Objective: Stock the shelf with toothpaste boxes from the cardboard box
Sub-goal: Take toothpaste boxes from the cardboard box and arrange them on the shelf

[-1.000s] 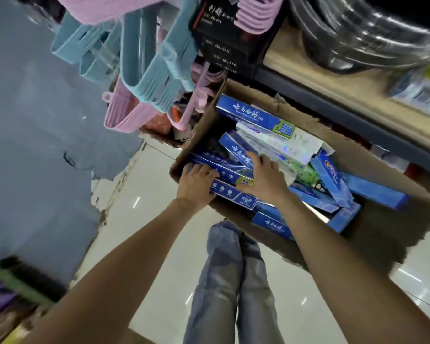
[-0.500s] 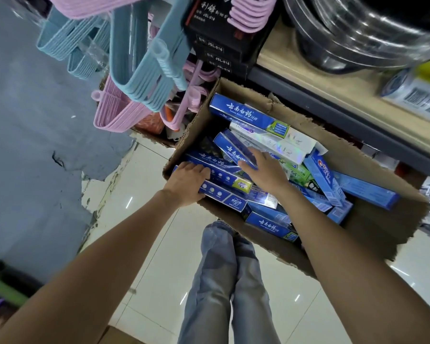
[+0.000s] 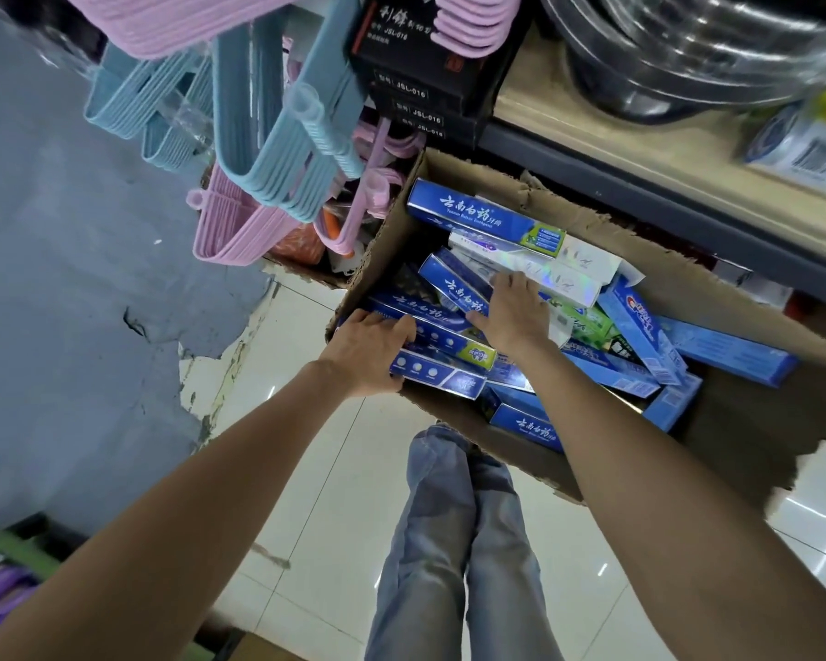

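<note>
Head view: shelf edge overhangs the cardboard box, hangers crowd its left, tiled floor lies open below. Toothpaste boxes lie jumbled inside. Left hand grip clasps the stacked near boxes; right hand, fingers spread, has moved deeper since earlier.

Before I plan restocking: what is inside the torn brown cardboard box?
The torn brown cardboard box holds a loose pile of toothpaste boxes, mostly blue, one white holographic, some green. Both hands, left and right, cover several; lower layers are hidden.
</note>
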### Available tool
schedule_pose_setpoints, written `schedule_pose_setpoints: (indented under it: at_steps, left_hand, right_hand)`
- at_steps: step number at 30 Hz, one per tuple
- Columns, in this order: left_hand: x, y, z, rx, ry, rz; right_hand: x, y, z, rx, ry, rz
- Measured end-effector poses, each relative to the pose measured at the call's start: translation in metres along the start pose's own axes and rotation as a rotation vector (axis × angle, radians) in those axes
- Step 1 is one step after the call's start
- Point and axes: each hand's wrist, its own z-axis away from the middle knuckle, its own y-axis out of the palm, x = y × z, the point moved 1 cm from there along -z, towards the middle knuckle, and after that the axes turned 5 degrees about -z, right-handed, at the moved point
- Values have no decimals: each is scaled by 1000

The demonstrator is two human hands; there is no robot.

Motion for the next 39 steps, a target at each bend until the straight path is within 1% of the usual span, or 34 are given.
schedule_pose_setpoints:
  at_steps: [2,6,8,10,11,13,15,17,19,22,24,25,28,31,33,35,36,37,39]
  left_hand:
    - [-1,-1,1,2,8,-22]
    - [-4,-2,2,-53,36,-124]
    - [-7,-1,-2,-75,53,-146]
    - [-10,0,-7,-89,65,-173]
    - [-11,1,-9,-83,70,-194]
    - [-14,0,-11,-70,84,-240]
    - [-15,-4,-10,-72,83,-256]
    - [-12,-10,-6,-72,70,-261]
    - [-7,-13,0,-84,58,-264]
    - [-1,-13,11,-89,17,-218]
    - [-1,-16,23,-80,-35,-118]
    - [-2,-20,30,-92,-61,-47]
    - [-11,-43,56,-186,-162,168]
    - [-32,-76,85,-248,-266,362]
    - [-48,-98,103,-274,-288,543]
    - [-66,-121,119,-286,-250,794]
    - [-77,-133,126,-279,-230,962]
    - [-89,-146,133,-237,-216,1166]
    - [-114,-172,145,-86,-188,1559]
  right_hand:
    - [-3,-2,1,25,-20,32]
    - [-9,-4,-2,66,-35,-92]
    - [-8,-1,0,70,-25,-91]
    - [1,0,0,47,9,-10]
    - [9,0,-1,11,12,85]
    - [26,3,-6,-95,-59,279]
    - [38,8,-10,-187,-155,347]
    - [39,10,-9,-180,-178,283]
    - [30,4,2,-177,-176,158]
    - [6,-15,29,-236,-210,-53]
    - [-13,-29,51,-281,-256,-175]
    - [-22,-37,64,-281,-250,-262]
    - [-44,-67,113,-234,-123,-690]
    - [-49,-110,168,-319,-27,-1090]
    - [-44,-141,205,-381,11,-1388]
    - [-41,-168,239,-404,25,-1672]
    - [-39,-180,253,-401,28,-1787]
    - [-38,-191,267,-375,41,-1868]
    - [-37,-212,291,-348,119,-1965]
